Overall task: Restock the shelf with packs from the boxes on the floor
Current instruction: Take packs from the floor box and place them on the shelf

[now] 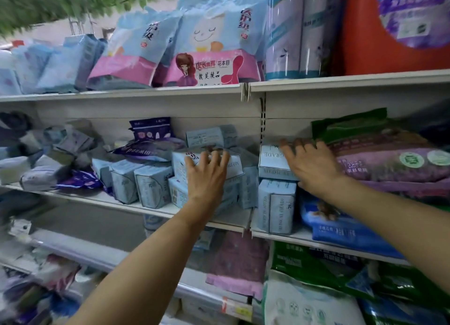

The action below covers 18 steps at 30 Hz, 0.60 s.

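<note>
left hand (205, 176) fingers spread on flat pack (233, 165) (long axis sideways) | right hand (310, 165) fingers flat on second pack (272, 160)

- Retail shop aisle: tiered white metal shelves (121, 97) carry packaged goods in rows.
- Stock: printed hygiene packs (209, 66), large bagged goods (389, 159).
- A price label (239, 311) fronts a lower shelf edge.

Pale blue packs (276, 162) (grey lettering), purple bag (394, 159), orange jug (365, 32).
</note>
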Available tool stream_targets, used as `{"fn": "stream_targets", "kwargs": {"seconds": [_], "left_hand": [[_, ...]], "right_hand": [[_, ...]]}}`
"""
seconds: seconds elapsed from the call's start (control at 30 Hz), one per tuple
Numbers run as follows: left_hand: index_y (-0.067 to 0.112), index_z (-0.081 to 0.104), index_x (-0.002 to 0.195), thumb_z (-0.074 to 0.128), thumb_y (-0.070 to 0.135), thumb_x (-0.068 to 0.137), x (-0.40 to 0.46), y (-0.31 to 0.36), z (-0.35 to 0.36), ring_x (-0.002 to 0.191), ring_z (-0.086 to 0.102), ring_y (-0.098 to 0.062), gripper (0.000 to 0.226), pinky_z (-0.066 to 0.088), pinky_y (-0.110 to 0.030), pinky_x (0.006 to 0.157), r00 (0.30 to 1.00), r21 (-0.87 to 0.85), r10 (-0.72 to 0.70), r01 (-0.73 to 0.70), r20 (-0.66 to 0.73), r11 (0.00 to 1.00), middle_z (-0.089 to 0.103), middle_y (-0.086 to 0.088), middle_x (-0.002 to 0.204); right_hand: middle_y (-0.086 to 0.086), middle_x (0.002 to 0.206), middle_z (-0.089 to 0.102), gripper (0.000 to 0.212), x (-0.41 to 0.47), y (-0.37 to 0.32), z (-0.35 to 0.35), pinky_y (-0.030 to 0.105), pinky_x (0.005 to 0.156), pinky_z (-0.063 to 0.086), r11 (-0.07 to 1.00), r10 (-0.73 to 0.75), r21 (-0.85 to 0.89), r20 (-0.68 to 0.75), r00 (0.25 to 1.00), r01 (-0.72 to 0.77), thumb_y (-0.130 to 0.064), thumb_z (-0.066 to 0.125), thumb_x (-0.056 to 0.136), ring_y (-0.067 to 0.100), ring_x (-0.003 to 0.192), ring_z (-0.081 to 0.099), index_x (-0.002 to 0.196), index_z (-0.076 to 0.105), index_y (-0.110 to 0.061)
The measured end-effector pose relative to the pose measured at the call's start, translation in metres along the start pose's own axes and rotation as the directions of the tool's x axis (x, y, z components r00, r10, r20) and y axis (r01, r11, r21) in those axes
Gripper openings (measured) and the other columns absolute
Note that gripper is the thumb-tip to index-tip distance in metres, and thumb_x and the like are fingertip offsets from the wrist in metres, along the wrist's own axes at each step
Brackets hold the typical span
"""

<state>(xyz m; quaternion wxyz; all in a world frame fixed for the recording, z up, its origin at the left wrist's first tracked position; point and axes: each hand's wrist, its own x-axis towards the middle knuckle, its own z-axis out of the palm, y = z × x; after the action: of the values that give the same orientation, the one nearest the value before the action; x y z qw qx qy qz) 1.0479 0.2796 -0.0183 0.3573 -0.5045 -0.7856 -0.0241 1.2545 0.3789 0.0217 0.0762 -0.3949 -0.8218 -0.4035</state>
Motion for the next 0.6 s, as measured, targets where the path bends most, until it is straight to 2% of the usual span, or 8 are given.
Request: {"fn": "stream_targets", "kwargs": {"seconds": [0.13, 0.27, 0.43, 0.5, 0.6], "left_hand": [[0.026, 0.023, 0.147, 0.074, 0.038, 0.08, 0.0, -0.004, 0.005, 0.124, 0.043, -0.026, 0.085, 0.035, -0.051, 0.1, 0.998, -0.029, 0.012, -0.014, -0.063, 0.999, 0.043, 0.003, 0.139], [0.031, 0.032, 0.143, 0.075, 0.054, 0.075, -0.001, -0.016, 0.008, 0.119, 0.048, -0.022, 0.084, 0.037, -0.047, 0.094, 0.989, -0.067, 0.013, -0.023, -0.147, 0.998, 0.05, 0.008, 0.132], [0.026, 0.05, 0.135, 0.087, 0.057, 0.053, -0.006, -0.036, 0.011, 0.103, 0.06, -0.025, 0.095, 0.044, -0.046, 0.083, 0.941, -0.114, 0.004, -0.045, -0.338, 0.992, 0.065, 0.004, 0.118], [0.024, 0.051, 0.135, 0.088, 0.053, 0.052, -0.009, -0.044, 0.008, 0.105, 0.061, -0.027, 0.095, 0.045, -0.049, 0.086, 0.915, -0.147, -0.009, -0.055, -0.403, 0.988, 0.065, 0.001, 0.121], [0.024, 0.049, 0.138, 0.089, 0.046, 0.055, -0.015, -0.057, 0.001, 0.113, 0.057, -0.027, 0.094, 0.042, -0.05, 0.092, 0.886, -0.182, -0.025, -0.067, -0.463, 0.981, 0.061, 0.002, 0.13]], "right_hand": [[0.012, 0.133, 0.047, 0.085, 0.002, 0.002, -0.002, 0.037, 0.091, 0.039, 0.999, 0.014, 0.052, -0.034, 0.999, -0.012, -0.031, 0.069, 0.079, 0.028, 0.116, 0.05, 0.143, 0.019, -0.008], [0.008, 0.131, 0.048, 0.082, 0.002, 0.005, -0.004, 0.038, 0.089, 0.038, 0.999, -0.017, 0.046, -0.102, 0.995, 0.021, -0.032, 0.07, 0.075, 0.025, 0.115, 0.05, 0.14, 0.024, -0.01], [0.01, 0.108, 0.057, 0.086, 0.001, 0.01, 0.006, 0.041, 0.078, 0.035, 1.0, -0.01, 0.007, -0.277, 0.961, 0.012, -0.025, 0.079, 0.058, 0.027, 0.095, 0.054, 0.129, 0.035, -0.007], [0.013, 0.105, 0.057, 0.085, 0.002, 0.011, 0.01, 0.041, 0.076, 0.033, 0.999, -0.004, 0.039, -0.359, 0.933, 0.019, -0.02, 0.081, 0.053, 0.031, 0.092, 0.053, 0.127, 0.042, -0.005], [0.018, 0.117, 0.054, 0.086, 0.001, 0.01, 0.009, 0.044, 0.079, 0.032, 0.998, 0.002, 0.059, -0.427, 0.904, 0.026, -0.015, 0.08, 0.057, 0.035, 0.104, 0.05, 0.131, 0.039, -0.004]]}}
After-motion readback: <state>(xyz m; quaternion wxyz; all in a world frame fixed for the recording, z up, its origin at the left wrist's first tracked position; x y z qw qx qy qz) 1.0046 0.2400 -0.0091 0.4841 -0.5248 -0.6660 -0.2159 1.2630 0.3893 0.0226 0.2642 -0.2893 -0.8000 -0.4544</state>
